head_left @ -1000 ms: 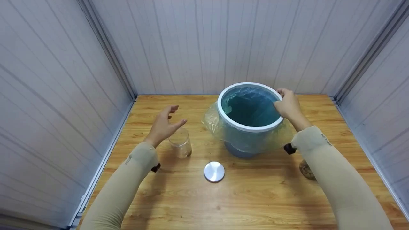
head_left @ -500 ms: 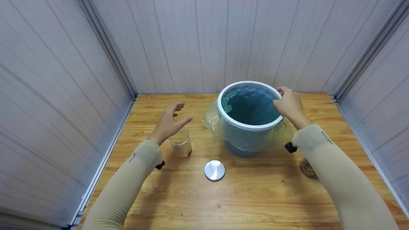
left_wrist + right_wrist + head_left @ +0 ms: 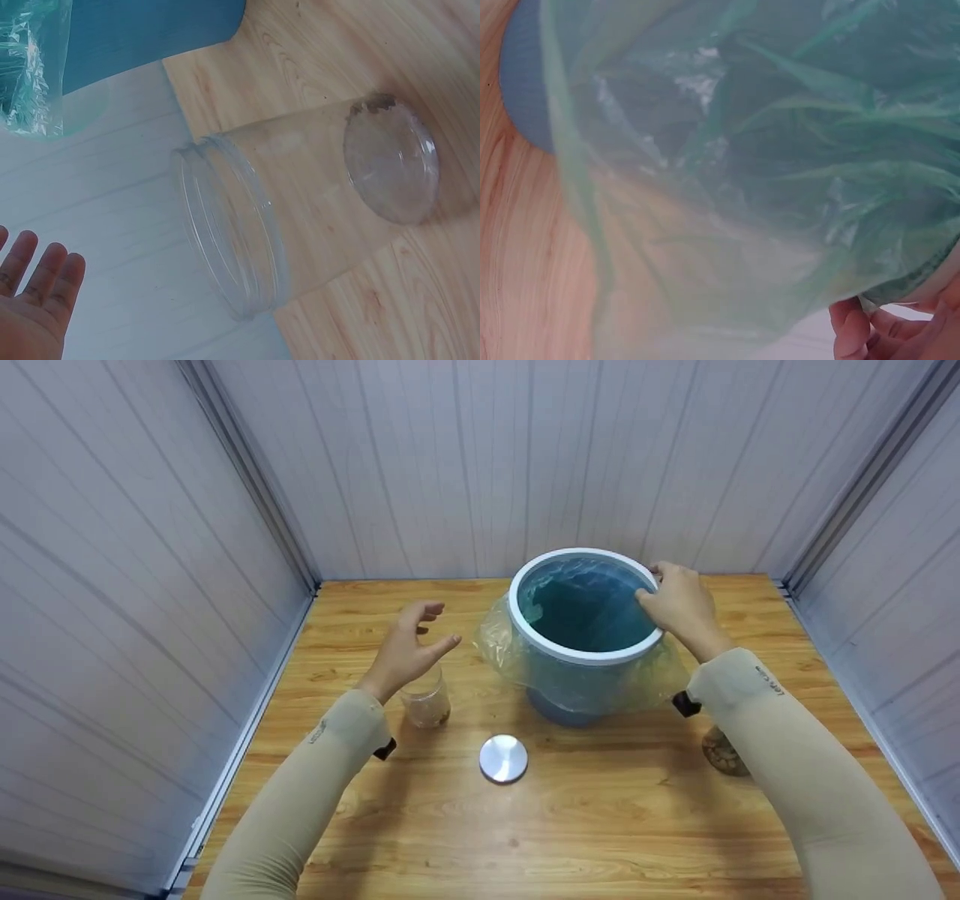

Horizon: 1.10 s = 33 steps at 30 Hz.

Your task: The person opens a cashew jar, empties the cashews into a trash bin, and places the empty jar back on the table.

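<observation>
My left hand (image 3: 405, 652) hovers over and beside a clear plastic jar (image 3: 427, 709), thumb and fingers spread with nothing between them. In the left wrist view the jar (image 3: 315, 202) has no lid and a brown bit of residue at its base. My right hand (image 3: 682, 604) grips the right side of the white rim (image 3: 585, 656) of a blue trash can, thumb on the inner side. A thin green trash bag (image 3: 499, 641) lines the can and hangs over its outside. In the right wrist view the bag (image 3: 705, 187) covers most of the can, with my fingers (image 3: 851, 330) at the rim.
A round silver lid (image 3: 503, 759) lies flat on the wooden table (image 3: 585, 825) in front of the can. A container with brown contents (image 3: 721, 751) stands partly hidden behind my right forearm. Pale panel walls (image 3: 420, 472) close off the back and both sides.
My left hand has moved slightly to the right above the jar, its fingers still spread. My right hand keeps its hold on the can's rim, which stays in place.
</observation>
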Motion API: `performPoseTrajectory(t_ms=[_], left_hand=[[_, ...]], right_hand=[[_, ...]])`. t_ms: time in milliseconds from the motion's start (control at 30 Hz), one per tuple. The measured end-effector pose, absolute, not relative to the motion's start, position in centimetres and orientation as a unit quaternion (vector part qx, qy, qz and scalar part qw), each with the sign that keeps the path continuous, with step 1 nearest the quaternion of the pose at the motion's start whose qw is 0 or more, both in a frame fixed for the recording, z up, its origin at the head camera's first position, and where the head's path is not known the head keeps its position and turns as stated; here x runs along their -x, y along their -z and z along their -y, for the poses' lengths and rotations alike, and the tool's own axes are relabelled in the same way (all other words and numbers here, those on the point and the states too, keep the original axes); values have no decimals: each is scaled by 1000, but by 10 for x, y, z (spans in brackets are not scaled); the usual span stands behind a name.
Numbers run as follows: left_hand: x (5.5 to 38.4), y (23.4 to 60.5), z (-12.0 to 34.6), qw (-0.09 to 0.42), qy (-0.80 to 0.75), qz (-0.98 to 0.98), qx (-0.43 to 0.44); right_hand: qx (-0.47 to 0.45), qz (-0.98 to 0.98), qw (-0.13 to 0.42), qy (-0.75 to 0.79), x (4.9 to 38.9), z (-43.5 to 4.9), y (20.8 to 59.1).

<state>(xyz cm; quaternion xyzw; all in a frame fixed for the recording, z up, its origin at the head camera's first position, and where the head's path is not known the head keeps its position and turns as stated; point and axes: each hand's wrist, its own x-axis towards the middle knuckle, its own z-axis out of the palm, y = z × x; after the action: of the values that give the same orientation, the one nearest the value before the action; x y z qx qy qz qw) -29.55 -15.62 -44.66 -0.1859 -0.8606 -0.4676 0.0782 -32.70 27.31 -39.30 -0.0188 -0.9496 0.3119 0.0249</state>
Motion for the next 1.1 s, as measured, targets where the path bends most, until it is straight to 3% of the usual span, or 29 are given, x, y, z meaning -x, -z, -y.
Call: performPoseTrajectory(t_ms=[1100], left_hand=[[281, 458, 138, 81, 480, 846, 218]], right_hand=[[17, 952, 63, -300, 309, -315, 399]])
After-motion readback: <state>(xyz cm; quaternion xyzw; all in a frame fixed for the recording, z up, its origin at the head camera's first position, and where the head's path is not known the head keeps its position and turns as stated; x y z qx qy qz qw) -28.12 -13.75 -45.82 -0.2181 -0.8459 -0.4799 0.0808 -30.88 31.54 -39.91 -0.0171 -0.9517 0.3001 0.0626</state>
